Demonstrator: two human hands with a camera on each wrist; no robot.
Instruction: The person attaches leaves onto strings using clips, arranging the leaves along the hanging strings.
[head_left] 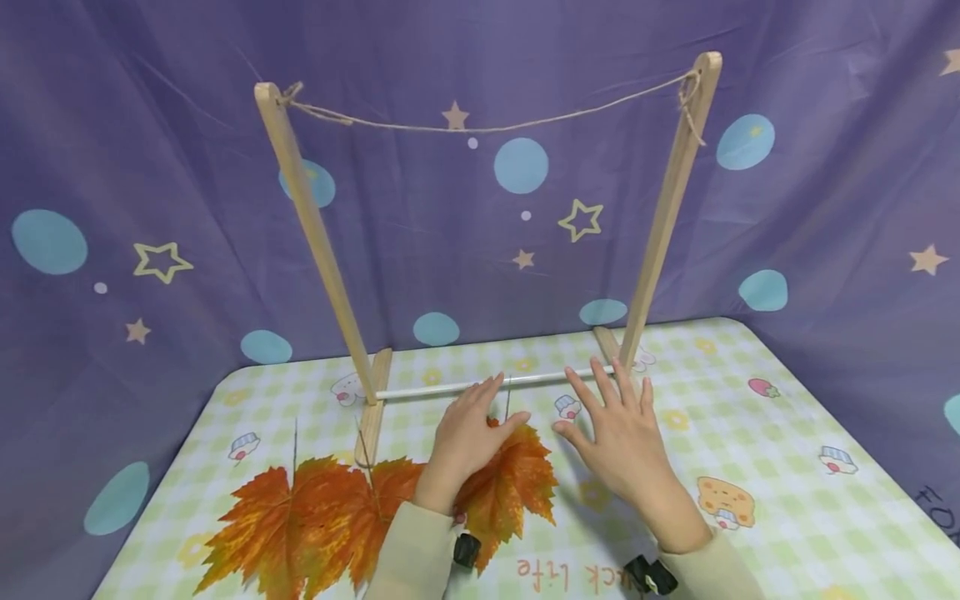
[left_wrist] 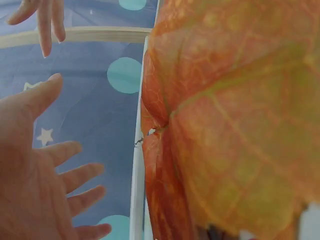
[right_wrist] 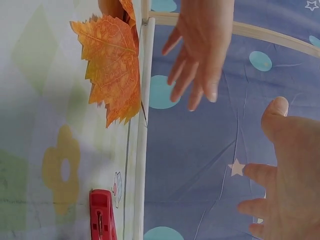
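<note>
My left hand [head_left: 468,437] hovers above an orange maple leaf [head_left: 525,479], fingers extended and holding nothing. To its right, my right hand [head_left: 626,433] is spread over the tablecloth, also holding nothing. In the left wrist view the leaf [left_wrist: 235,115] fills the right side, apart from the palm [left_wrist: 35,185]. Two more orange leaves, one at far left [head_left: 251,521] and one overlapping it [head_left: 341,512], lie left of my left forearm, thin stems pointing away. A red plastic clip [right_wrist: 101,215] lies on the cloth in the right wrist view, partly cut off by the frame edge.
Behind the hands stands a wooden frame with a left post [head_left: 318,242], a right post [head_left: 667,217] and a white bar [head_left: 427,390] low between them. A sagging twine [head_left: 480,130] joins the post tops. A purple curtain [head_left: 420,242] hangs behind the checked tablecloth [head_left: 750,442].
</note>
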